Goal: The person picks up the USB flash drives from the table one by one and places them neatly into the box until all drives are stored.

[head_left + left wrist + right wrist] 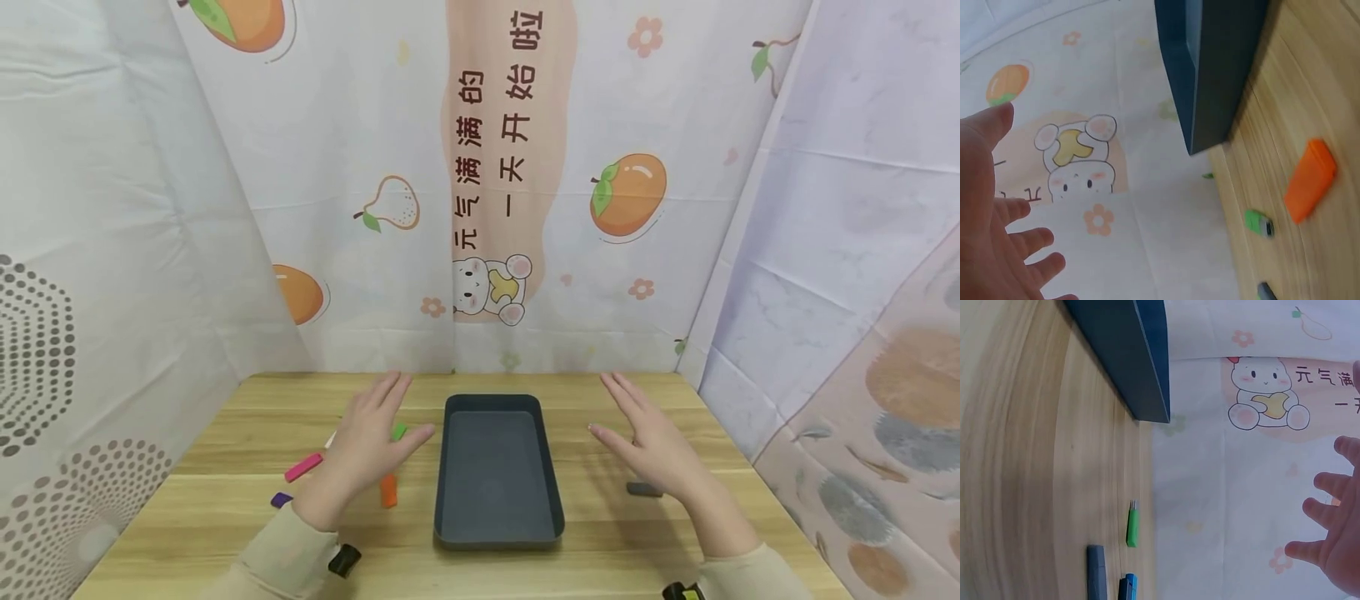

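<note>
A dark grey rectangular tray [495, 475] sits mid-table with nothing inside. My left hand [367, 437] is raised over the table left of it, fingers straight and thumb spread, holding nothing. Around and below that hand lie an orange stick [1311, 181], a small green USB stick [1259, 222], a pink stick [303, 467] and a purple piece [281, 500]. To the tray's right, my right hand [652, 442] hovers with fingers extended and thumb apart. Near it are a grey stick [1096, 572], a green USB stick [1132, 526] and a blue-and-black piece [1127, 587].
The wooden table [600, 550] ends at a hanging white curtain [337, 108] printed with fruit and a cartoon figure. More cloth hangs along the left and right sides. Part of a white piece [331, 439] shows behind the left hand.
</note>
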Motion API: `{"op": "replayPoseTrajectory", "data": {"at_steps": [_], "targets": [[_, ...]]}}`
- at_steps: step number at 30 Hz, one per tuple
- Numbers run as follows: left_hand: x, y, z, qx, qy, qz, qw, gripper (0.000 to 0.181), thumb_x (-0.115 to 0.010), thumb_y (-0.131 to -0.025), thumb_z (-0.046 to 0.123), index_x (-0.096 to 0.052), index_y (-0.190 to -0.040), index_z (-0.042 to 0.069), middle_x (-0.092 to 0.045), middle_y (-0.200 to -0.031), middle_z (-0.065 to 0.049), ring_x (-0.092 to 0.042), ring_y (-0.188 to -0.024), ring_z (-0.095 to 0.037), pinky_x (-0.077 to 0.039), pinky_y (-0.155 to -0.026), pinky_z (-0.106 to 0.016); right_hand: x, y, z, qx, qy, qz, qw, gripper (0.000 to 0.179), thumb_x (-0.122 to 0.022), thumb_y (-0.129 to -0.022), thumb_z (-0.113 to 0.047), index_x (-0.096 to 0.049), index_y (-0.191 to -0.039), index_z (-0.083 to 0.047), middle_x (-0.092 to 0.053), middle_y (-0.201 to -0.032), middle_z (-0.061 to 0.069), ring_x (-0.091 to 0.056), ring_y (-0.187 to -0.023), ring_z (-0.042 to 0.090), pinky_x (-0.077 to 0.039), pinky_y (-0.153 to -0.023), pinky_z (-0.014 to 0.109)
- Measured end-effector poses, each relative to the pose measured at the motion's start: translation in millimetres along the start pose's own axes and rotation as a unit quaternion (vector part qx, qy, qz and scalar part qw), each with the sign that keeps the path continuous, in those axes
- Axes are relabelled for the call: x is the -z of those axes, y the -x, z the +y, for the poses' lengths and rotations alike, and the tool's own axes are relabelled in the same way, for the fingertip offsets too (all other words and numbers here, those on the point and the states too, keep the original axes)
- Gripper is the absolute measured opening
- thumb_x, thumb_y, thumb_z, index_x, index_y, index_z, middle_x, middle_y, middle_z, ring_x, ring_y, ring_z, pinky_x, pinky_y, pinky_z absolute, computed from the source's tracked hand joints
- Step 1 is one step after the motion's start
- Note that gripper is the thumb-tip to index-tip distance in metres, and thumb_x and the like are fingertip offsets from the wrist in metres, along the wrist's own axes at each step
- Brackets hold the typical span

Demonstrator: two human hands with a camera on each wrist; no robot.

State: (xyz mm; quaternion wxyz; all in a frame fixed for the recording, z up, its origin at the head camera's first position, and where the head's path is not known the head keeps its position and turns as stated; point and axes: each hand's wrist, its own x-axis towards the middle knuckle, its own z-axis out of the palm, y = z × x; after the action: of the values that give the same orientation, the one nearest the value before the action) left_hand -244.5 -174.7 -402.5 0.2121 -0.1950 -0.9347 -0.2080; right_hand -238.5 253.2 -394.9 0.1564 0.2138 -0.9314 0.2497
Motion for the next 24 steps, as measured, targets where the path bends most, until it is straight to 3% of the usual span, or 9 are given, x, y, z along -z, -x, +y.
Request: {"op": "replayPoseTrajectory", "data": {"at_steps": [9,13,16,24], "targets": [[-7.0,5.7,12.5,0.058,0.090,-0.008,0.9942,0.084,-0.072,-0.093,0.049,-0.036,-0.158,0.011,-0.035,-0.160,-0.017,-0.036,-0.143,-0.043,-0.036,-0.107,-0.066,-2.3,-2.4,0.5,-0.024,-0.070,0.038,0.9966,0.070,-0.059,-0.104,-0.039,-0.028,-0.161,-0.013,-0.029,-0.163,0.018,-0.028,-0.146,0.045,-0.028,-0.111,0.067],[-12.2,9.3,15.7,0.095,0.123,-0.024,0.9875,0.082,-0.072,-0.093,0.046,-0.035,-0.158,0.013,-0.035,-0.159,-0.019,-0.037,-0.142,-0.044,-0.038,-0.106,-0.065,-7.8,-3.2,4.7,-0.027,-0.093,0.060,0.9935,0.067,-0.060,-0.103,-0.035,-0.033,-0.159,-0.010,-0.036,-0.159,0.020,-0.038,-0.140,0.046,-0.041,-0.103,0.065],[-17.9,12.3,17.8,0.113,0.141,-0.028,0.9832,0.080,-0.072,-0.094,0.047,-0.037,-0.157,0.014,-0.036,-0.159,-0.019,-0.038,-0.141,-0.043,-0.039,-0.106,-0.065,-12.4,-2.3,7.0,-0.034,-0.119,0.060,0.9905,0.066,-0.061,-0.104,-0.034,-0.033,-0.159,-0.008,-0.037,-0.157,0.023,-0.044,-0.135,0.048,-0.048,-0.094,0.065],[-38.6,17.9,23.5,0.133,0.200,-0.025,0.9703,0.077,-0.073,-0.094,0.045,-0.041,-0.155,0.011,-0.048,-0.151,-0.014,-0.055,-0.127,-0.035,-0.051,-0.095,-0.055,-22.8,-0.3,5.6,-0.063,-0.200,0.040,0.9769,0.065,-0.063,-0.103,-0.032,-0.036,-0.156,-0.006,-0.040,-0.154,0.025,-0.050,-0.130,0.050,-0.048,-0.093,0.065]]}}
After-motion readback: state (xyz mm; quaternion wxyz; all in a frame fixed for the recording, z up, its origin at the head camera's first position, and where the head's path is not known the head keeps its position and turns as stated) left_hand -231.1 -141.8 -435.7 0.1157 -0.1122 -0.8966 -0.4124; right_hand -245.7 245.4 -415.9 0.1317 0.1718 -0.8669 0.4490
